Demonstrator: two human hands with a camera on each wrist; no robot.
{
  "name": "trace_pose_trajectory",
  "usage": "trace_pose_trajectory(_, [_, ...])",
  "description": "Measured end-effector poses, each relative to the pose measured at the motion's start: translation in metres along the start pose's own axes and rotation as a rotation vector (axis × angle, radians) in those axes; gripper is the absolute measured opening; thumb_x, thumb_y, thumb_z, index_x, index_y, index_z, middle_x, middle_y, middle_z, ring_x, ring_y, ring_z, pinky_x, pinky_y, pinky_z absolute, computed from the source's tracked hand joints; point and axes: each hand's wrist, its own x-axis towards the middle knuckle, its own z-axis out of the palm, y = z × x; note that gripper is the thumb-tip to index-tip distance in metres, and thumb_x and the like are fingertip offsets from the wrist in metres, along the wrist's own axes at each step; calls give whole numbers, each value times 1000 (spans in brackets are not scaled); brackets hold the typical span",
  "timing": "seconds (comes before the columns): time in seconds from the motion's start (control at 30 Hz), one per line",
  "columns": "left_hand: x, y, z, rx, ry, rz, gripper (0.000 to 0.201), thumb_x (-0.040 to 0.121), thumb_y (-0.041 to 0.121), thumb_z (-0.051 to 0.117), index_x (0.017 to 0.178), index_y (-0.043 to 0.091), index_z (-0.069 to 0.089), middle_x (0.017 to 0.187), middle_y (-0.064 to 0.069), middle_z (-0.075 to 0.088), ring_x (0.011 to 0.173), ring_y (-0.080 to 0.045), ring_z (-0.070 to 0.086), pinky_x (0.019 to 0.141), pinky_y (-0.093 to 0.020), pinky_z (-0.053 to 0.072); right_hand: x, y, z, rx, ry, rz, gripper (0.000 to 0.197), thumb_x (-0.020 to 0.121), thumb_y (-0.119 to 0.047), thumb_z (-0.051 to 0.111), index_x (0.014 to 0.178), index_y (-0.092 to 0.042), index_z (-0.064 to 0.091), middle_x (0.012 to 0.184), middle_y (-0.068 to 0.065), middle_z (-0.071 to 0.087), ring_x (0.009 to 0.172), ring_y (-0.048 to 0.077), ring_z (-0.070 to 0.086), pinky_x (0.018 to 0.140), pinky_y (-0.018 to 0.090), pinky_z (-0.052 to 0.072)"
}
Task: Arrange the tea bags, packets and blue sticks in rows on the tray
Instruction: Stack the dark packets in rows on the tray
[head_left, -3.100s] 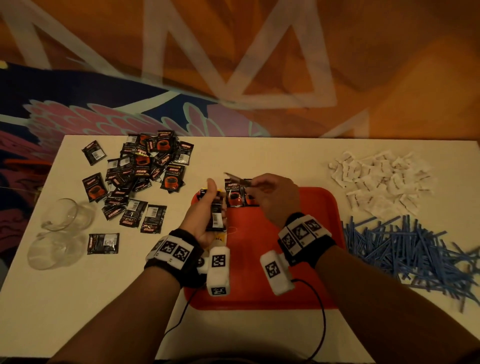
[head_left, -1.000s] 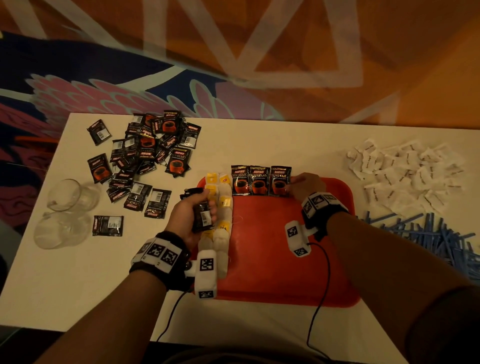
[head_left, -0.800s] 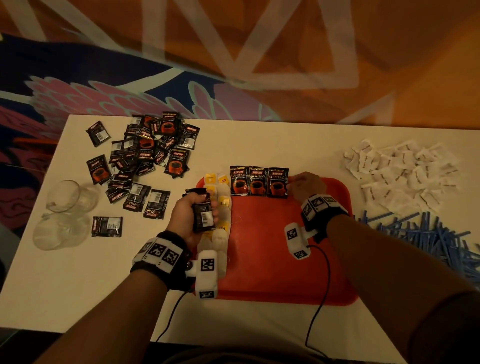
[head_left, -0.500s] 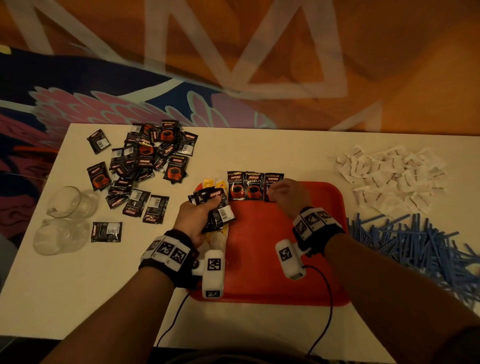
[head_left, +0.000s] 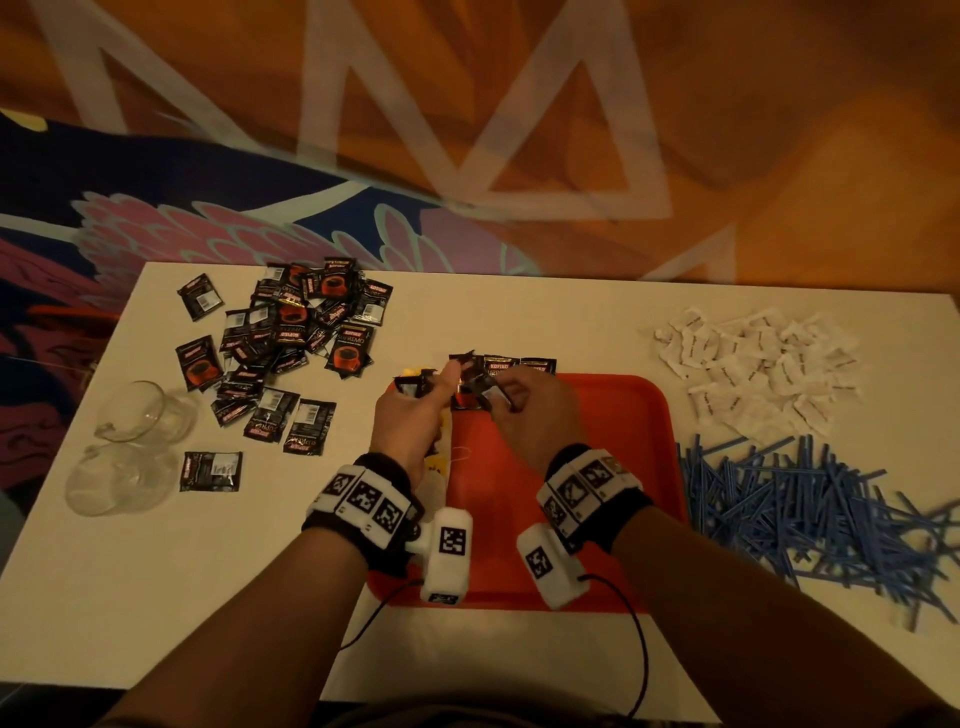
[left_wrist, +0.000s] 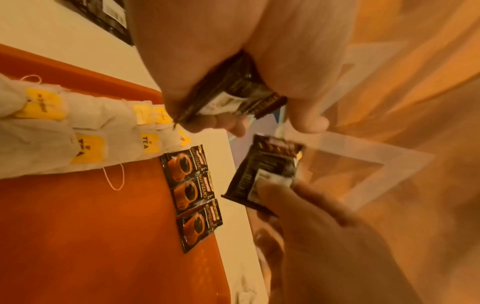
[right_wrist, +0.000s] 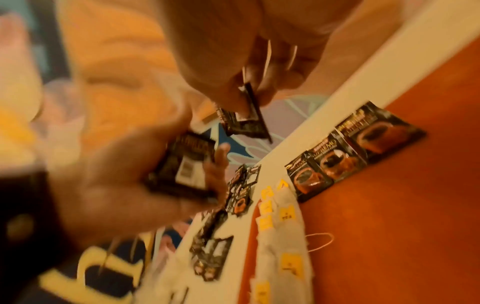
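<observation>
While my left hand (head_left: 410, 415) grips a stack (head_left: 415, 385) over the tray (head_left: 613, 415), my right hand (head_left: 530, 410) pinches one packet (head_left: 475, 382). Left wrist: three packets (left_wrist: 193, 197) lie rowed beside tea bags (left_wrist: 78, 135). Right wrist: fingers (right_wrist: 233, 86) pinch it, blurred.

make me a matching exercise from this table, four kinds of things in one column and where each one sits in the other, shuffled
Things
1. tea bags
2. blue sticks
3. white packets
4. clear glass cups

Places
A. loose pile on the table, right of the red tray, near side
B. along the tray's left edge
C. on the table at the far left
D. heap on the table, right of the tray, far side

Pairs: 1-B, 2-A, 3-D, 4-C
</observation>
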Motion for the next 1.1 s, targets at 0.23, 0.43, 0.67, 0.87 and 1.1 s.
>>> trace_pose_trajectory(0.23, [1, 5, 3, -233, 17, -5, 2, 89, 9, 73, 88, 7, 71, 78, -9, 74, 72, -25, 70, 64, -35, 60, -17, -7, 14, -62, -123, -234, 17, 79, -24, 76, 93, -16, 73, 101, -3, 58, 93, 11, 52, 82, 19, 40])
trace_pose_trajectory(0.43, [5, 1, -13, -187, -158, -15, 14, 85, 8, 75, 99, 5, 73, 94, -17, 76, 90, -36, 73, 78, -47, 60, -4, -7, 2, 135, -210, 103, 24, 82, -26, 76, 104, -19, 69, 95, -8, 67, 78, 1, 59, 63, 12, 41])
trace_pose_trajectory(0.67, [8, -5, -17, -305, -126, -109, 14, 87, 13, 72, 96, 3, 69, 89, -19, 74, 73, -31, 74, 55, -37, 58, -1, 2, 12, 290, -345, 193, 7, 85, -12, 74, 91, -9, 73, 82, 10, 73, 66, 12, 70, 62, 24, 56])
trace_pose_trajectory(0.87, [25, -16, -22, -112, -16, -27, 14, 87, 21, 76, 96, 11, 73, 95, -14, 76, 82, -26, 74, 73, -42, 61, 4, 13, 27, 73, -345, 135, 22, 80, -23, 78, 98, -12, 77, 89, 2, 74, 73, 7, 61, 66, 19, 45])
trace_pose_trajectory(1.1, [48, -34, -47, -204, 111, -178, 14, 90, 24, 73, 90, 11, 69, 82, -7, 71, 77, -24, 68, 72, -39, 58, 41, 49, 43, -36, -258, 446, 23, 88, -19, 70, 108, -8, 72, 99, 3, 69, 87, 14, 62, 81, 25, 54])
